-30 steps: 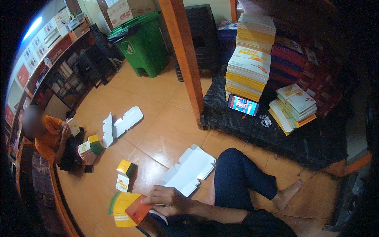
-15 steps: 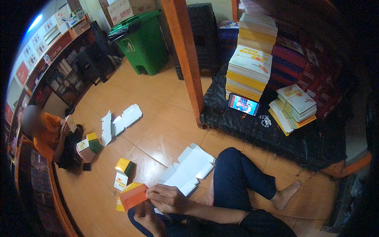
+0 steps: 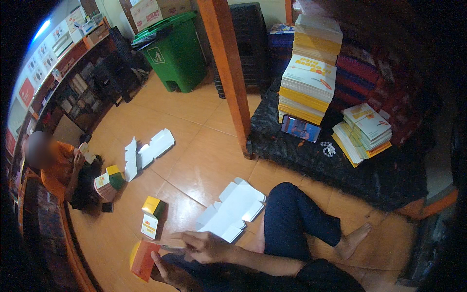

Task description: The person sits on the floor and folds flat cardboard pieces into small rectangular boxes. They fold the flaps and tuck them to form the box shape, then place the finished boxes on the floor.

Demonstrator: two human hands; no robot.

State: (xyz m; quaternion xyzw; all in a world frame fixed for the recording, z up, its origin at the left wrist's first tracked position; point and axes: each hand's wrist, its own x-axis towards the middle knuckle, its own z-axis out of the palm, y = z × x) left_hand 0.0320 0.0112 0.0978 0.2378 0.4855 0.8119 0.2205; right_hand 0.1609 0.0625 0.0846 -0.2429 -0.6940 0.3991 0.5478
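My left hand (image 3: pixel 171 272) grips a small orange and yellow carton (image 3: pixel 144 262) low in the view, its thumb lying over the orange face. Just to the right and above, my right hand (image 3: pixel 208 247) has its fingers drawn together and pointing left. A thin pale strip shows under those fingertips; blur hides what it is. Beyond the carton, a folded box with yellow and green sides (image 3: pixel 153 207) rests on the floor, touching a white printed panel (image 3: pixel 149 226). White unfolded card blanks (image 3: pixel 228 209) lie in front of my bent leg.
Across the floor sits a person in orange (image 3: pixel 61 163), holding a pale piece beside a box stack (image 3: pixel 104 187). More blanks (image 3: pixel 155 148) lie nearby. A wooden post (image 3: pixel 226 73) stands before a black-covered platform (image 3: pixel 292 163) with card stacks (image 3: pixel 306 82) and a phone (image 3: pixel 300 129). Behind is a green bin (image 3: pixel 177 56).
The carton has moved down and left with my left hand, turning more upright. My right hand has come away from its corner. The other person's held piece has shifted slightly.
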